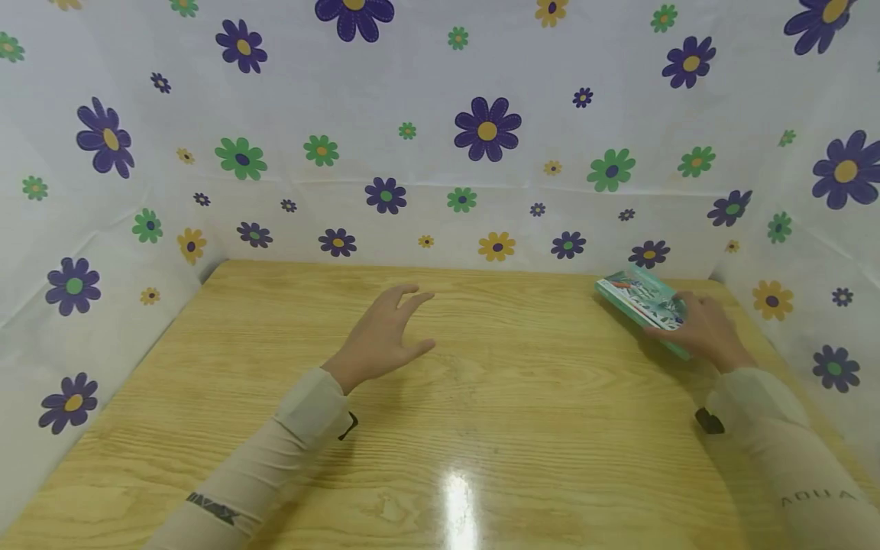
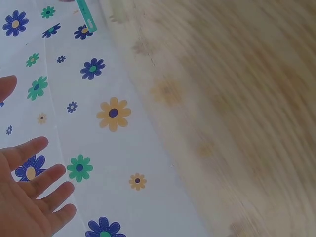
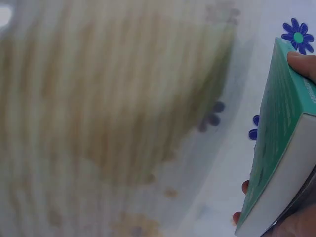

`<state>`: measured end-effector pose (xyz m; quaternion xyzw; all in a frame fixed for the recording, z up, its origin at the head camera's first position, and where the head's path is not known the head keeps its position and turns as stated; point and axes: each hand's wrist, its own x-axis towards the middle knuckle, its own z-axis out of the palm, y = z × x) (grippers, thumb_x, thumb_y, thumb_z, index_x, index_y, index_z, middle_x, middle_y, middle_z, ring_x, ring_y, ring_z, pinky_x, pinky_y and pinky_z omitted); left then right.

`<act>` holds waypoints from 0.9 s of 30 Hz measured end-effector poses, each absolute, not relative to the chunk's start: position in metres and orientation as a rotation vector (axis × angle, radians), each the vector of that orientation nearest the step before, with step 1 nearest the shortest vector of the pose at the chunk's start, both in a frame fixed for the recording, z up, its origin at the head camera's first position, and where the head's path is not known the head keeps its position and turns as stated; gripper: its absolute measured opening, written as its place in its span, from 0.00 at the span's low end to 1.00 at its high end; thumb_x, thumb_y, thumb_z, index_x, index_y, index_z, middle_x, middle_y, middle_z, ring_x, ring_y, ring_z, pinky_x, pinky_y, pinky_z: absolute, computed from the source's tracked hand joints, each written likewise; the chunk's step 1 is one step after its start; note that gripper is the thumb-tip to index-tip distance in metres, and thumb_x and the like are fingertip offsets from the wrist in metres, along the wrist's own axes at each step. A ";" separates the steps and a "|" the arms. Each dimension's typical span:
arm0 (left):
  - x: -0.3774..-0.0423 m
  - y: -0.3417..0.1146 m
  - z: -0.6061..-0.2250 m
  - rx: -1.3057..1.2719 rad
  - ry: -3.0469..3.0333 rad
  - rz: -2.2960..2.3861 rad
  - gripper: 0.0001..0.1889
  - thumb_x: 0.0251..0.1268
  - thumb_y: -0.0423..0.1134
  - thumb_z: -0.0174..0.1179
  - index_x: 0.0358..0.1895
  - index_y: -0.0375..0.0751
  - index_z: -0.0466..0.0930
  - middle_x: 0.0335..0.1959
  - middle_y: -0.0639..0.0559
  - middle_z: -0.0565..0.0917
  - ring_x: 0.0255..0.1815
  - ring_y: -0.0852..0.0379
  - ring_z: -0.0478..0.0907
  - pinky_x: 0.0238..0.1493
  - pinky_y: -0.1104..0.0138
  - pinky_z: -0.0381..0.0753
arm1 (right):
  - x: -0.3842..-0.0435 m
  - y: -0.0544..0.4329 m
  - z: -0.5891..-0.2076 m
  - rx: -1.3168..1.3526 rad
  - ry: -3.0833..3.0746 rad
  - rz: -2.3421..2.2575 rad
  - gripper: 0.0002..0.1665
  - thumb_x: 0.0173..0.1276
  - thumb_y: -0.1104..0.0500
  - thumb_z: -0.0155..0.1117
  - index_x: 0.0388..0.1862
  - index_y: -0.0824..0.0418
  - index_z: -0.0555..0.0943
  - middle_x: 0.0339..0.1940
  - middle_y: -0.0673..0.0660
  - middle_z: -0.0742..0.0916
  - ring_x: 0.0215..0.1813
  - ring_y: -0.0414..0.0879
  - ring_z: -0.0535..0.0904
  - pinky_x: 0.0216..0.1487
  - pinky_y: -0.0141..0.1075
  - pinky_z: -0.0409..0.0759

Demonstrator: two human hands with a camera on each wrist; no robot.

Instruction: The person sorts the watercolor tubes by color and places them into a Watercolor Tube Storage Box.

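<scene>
In the head view my right hand grips a flat teal book-like box by its near right end, at the far right of the table. Its top carries a printed picture of leaves and plants. The right wrist view shows the box from its green side, with a pale end face and fingertips around it. Whether it touches the wood I cannot tell. My left hand hovers over the middle of the table, holding nothing, its fingers spread and slightly bent.
The table has a shiny yellow wood-grain top. White cloth printed with purple, green and yellow flowers walls it in at the back, left and right. The box is close to the back edge and the right cloth.
</scene>
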<state>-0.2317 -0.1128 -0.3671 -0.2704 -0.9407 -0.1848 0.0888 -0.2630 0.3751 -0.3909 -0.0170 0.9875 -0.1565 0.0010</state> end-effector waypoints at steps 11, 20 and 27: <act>-0.233 -0.111 -0.370 -0.813 -2.799 -0.543 0.34 0.59 0.52 0.62 0.68 0.47 0.63 0.67 0.40 0.65 0.69 0.41 0.61 0.67 0.47 0.62 | -0.263 0.396 -0.408 0.049 2.950 -0.488 0.59 0.55 0.32 0.62 0.64 0.77 0.54 0.57 0.85 0.63 0.54 0.77 0.63 0.50 0.67 0.66; -0.236 -0.107 -0.366 -0.818 -2.815 -0.525 0.35 0.59 0.53 0.61 0.68 0.47 0.63 0.67 0.40 0.65 0.69 0.41 0.61 0.67 0.48 0.61 | -0.271 0.402 -0.415 -0.017 2.894 -0.438 0.65 0.53 0.33 0.64 0.67 0.79 0.48 0.58 0.87 0.61 0.55 0.79 0.62 0.53 0.67 0.65; -0.242 -0.106 -0.363 -0.810 -2.790 -0.520 0.35 0.58 0.52 0.62 0.68 0.46 0.63 0.66 0.40 0.66 0.67 0.41 0.63 0.67 0.48 0.63 | -0.272 0.387 -0.402 -0.148 2.962 -0.406 0.63 0.56 0.34 0.63 0.70 0.77 0.48 0.63 0.83 0.62 0.61 0.77 0.61 0.56 0.68 0.63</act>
